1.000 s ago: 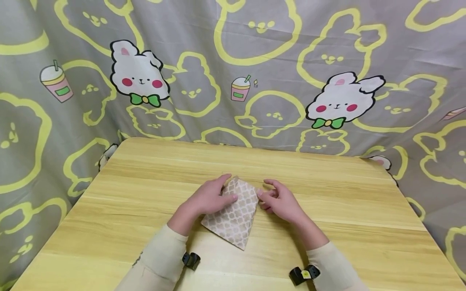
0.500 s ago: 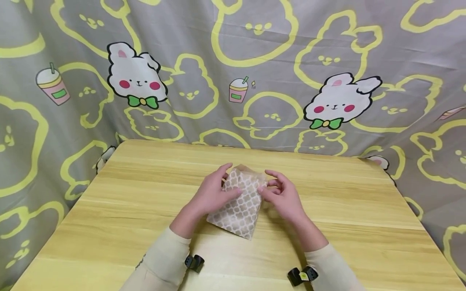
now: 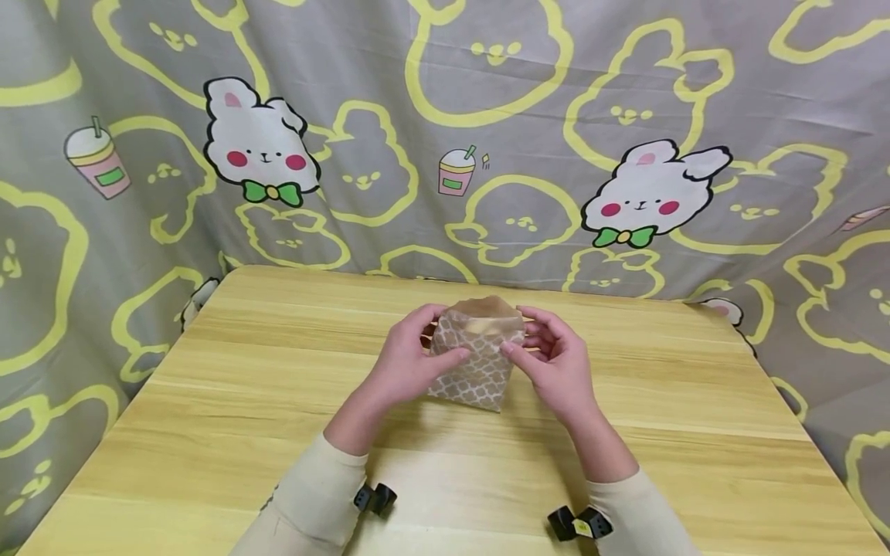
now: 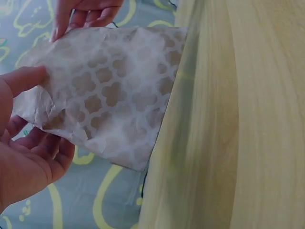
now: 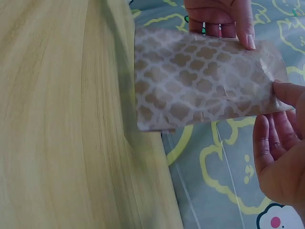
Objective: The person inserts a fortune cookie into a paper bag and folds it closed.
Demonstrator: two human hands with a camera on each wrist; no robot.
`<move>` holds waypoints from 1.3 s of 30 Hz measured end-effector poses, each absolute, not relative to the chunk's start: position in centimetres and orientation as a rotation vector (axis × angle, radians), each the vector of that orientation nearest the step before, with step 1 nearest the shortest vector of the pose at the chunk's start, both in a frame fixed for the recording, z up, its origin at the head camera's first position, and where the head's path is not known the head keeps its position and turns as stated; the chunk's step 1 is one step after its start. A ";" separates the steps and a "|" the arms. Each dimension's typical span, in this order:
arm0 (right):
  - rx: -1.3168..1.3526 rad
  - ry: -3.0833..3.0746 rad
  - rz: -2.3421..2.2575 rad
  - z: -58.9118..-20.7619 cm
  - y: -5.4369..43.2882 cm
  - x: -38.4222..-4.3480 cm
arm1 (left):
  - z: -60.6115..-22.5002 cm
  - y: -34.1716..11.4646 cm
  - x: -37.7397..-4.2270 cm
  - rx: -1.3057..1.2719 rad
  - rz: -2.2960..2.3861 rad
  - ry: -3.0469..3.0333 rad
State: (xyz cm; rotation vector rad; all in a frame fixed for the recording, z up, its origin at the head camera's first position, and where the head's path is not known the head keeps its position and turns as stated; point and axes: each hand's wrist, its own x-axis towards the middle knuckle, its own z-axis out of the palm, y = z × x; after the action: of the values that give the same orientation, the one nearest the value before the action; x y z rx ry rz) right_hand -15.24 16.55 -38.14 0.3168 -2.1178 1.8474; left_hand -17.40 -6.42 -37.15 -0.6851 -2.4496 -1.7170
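A small brown paper bag with a white lattice print stands tilted up between both hands, its mouth partly spread at the top. My left hand holds its left edge, thumb on the front and fingers behind. On the opposite edge my right hand grips the bag the same way, thumb near the mouth. In the left wrist view the paper bag looks creased by the thumb. The right wrist view shows the bag's bottom end close over the table. Its inside is mostly hidden.
The wooden table spreads under both arms. Behind it and at its sides hangs a grey curtain with cartoon rabbits. A small black device sits at the left wrist, and another black device at the right.
The paper bag has been lifted and tipped up from lying nearly flat, moving away and slightly right. Its mouth has spread open. The right hand has shifted forward and right along with it.
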 end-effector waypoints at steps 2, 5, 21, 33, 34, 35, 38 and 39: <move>0.330 -2.109 1.842 -38.1 16.6 -15.1 | -37.2 -6.4 -17.4 -0.679 -1.758 -2.436; 0.352 -2.096 1.840 -38.1 16.7 -15.1 | -37.3 -6.4 -17.4 -0.679 -1.827 -2.402; 0.514 -2.104 1.861 -39.5 16.0 -15.1 | -38.3 -6.4 -17.4 -0.732 -1.864 -2.303; 0.432 -2.065 1.902 -39.9 15.5 -15.0 | -38.4 -6.1 -17.4 -0.764 -1.916 -2.335; 0.434 -2.065 1.905 -39.9 15.5 -15.0 | -38.5 -6.0 -17.4 -0.756 -1.923 -2.335; 0.437 -2.068 1.907 -39.9 15.5 -15.0 | -38.5 -6.0 -17.3 -0.747 -1.930 -2.334; 0.452 -2.069 1.927 -39.9 15.6 -15.0 | -38.4 -5.9 -17.2 -0.709 -1.938 -2.348; 0.454 -2.065 1.935 -39.9 15.6 -15.0 | -38.4 -5.9 -17.2 -0.696 -1.938 -2.354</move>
State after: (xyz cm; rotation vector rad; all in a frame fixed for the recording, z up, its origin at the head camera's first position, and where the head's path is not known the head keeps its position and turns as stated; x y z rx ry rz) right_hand -15.02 15.63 -39.94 0.4543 -2.0655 1.9346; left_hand -17.20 -5.90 -38.44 -0.6964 -2.3538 -1.9382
